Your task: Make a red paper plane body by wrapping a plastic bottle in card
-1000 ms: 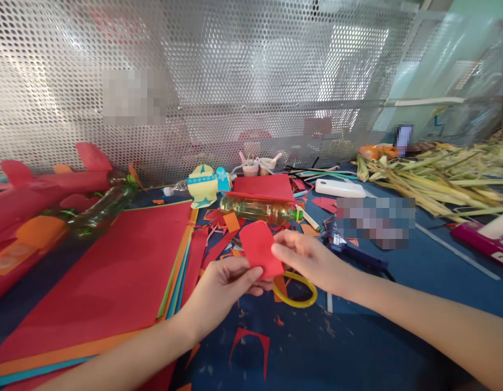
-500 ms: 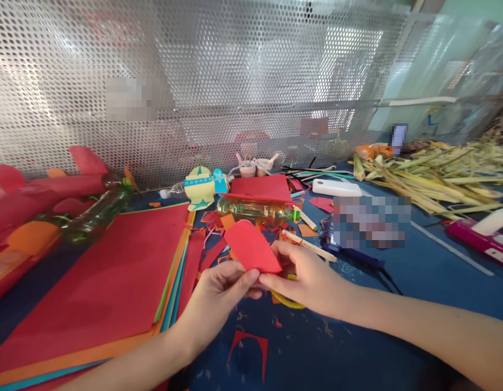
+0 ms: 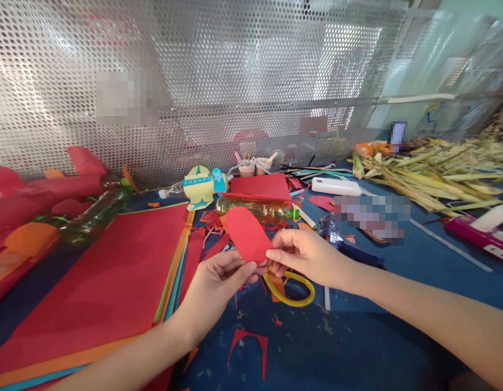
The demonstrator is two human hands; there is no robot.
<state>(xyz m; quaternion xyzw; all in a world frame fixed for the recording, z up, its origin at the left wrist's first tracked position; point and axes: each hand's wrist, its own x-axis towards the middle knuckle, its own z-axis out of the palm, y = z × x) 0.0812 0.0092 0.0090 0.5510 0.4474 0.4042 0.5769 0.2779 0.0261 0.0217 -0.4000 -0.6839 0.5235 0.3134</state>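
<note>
We are pinching the red paper with both hands, the left hand closing thumb and fingers on its near edge, the right hand gripping its near right side; we are holding it up above the blue table; we are judging it very light, fairly stiff but ready to bend or crease, more easily torn than slippery, so we are favouring a soft pinch at the edges, away from the middle; its rounded far end is pointing away from us and a little left, its long axis slanting back towards our right hand; just beyond, a green-capped bottle is lying crosswise; nearer us, a yellow loop is resting under the right hand; farther out, coloured sheets are lying to our left, a glue gun to our right.
</note>
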